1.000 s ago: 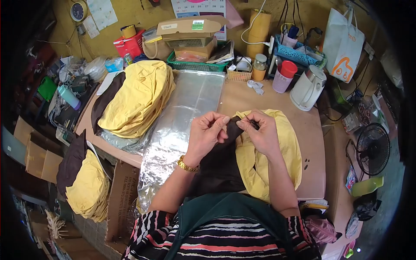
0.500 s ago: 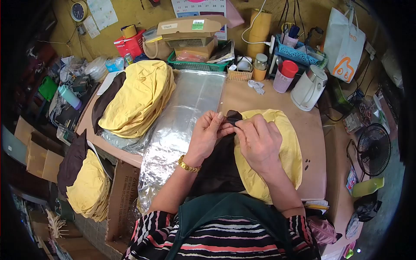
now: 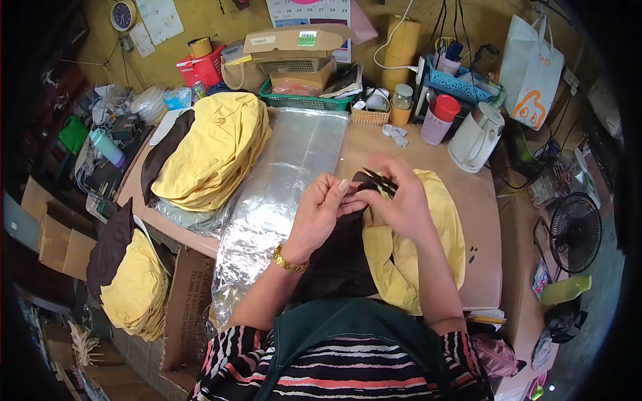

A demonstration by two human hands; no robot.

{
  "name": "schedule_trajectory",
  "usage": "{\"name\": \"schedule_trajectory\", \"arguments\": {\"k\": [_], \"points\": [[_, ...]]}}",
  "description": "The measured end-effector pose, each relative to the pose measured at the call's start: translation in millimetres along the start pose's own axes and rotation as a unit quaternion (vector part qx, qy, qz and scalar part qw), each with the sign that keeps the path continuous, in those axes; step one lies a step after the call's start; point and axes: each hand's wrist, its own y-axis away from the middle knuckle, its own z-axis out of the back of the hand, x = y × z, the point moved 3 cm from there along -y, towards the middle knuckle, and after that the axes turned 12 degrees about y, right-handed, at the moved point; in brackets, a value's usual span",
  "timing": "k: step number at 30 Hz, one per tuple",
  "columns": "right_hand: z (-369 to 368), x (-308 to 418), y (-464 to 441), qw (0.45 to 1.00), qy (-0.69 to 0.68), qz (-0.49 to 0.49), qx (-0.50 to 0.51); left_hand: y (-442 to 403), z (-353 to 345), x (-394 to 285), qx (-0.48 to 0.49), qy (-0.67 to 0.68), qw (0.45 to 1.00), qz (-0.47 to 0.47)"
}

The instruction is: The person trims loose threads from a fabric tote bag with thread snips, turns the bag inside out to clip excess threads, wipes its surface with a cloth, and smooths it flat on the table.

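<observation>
My left hand, with a gold watch at the wrist, pinches the edge of a dark brown and yellow cloth piece. Its brown part hangs down below my fingers. The yellow part spreads to the right under my right forearm. Just right of the pinched edge, my right hand is closed around small black thread snips, their pointed blades apart and aimed up and left. Fingers partly hide the snips and the cloth edge.
Shiny clear plastic bags lie left of my hands. Beyond them is a stack of folded yellow cloths; another stack stands lower left by a cardboard box. A kettle and lidded cup stand back right.
My right hand has turned and risen slightly, bringing the snips' blades into view. Beneath it, the yellow cloth has folded over. My left hand stays almost in place.
</observation>
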Motion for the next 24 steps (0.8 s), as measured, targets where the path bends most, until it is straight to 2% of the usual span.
{"name": "schedule_trajectory", "arguments": {"k": [1, 2, 4, 6, 7, 9, 11, 15, 17, 20, 24], "points": [[-5.6, -15.8, 0.3, 0.991, -0.075, -0.050, 0.104, 2.1, -1.3, -3.3, -0.007, -0.006, 1.000, -0.003], [-7.3, -20.9, 2.0, 0.991, -0.075, -0.050, 0.102, 1.5, 4.5, -8.9, -0.006, -0.006, 1.000, -0.004], [-7.5, -35.2, 3.2, 0.979, -0.146, -0.135, 0.046, -3.1, 34.1, -35.7, -0.050, -0.095, 0.991, -0.084], [-10.2, -43.8, 8.3, 0.970, -0.175, -0.164, 0.041, -10.5, 73.7, -57.5, -0.104, -0.065, 0.981, -0.153], [-10.4, -42.6, 8.6, 0.971, -0.172, -0.163, 0.036, -11.0, 76.3, -54.8, -0.103, -0.066, 0.980, -0.154], [-13.1, -40.4, 9.2, 0.971, -0.170, -0.162, 0.034, -9.2, 68.3, -44.9, -0.083, -0.272, 0.951, -0.119], [-17.1, -37.3, 9.1, 0.975, -0.161, -0.150, 0.035, -5.8, 32.7, -33.3, -0.016, -0.377, 0.918, -0.119], [-15.5, -25.9, 7.8, 0.983, -0.131, -0.122, 0.036, -14.8, 13.1, -11.0, 0.052, -0.363, 0.924, -0.105], [-13.5, -29.4, 7.7, 0.981, -0.145, -0.130, 0.016, -17.9, 16.5, -3.4, 0.021, -0.196, 0.979, -0.046], [-7.5, -30.6, 6.4, 0.982, -0.130, -0.132, 0.023, -17.9, 25.3, -3.7, 0.016, -0.270, 0.962, -0.043], [-10.3, -30.7, 6.5, 0.981, -0.132, -0.140, 0.024, -13.2, 29.5, -5.4, 0.015, -0.203, 0.979, 0.031]]}}
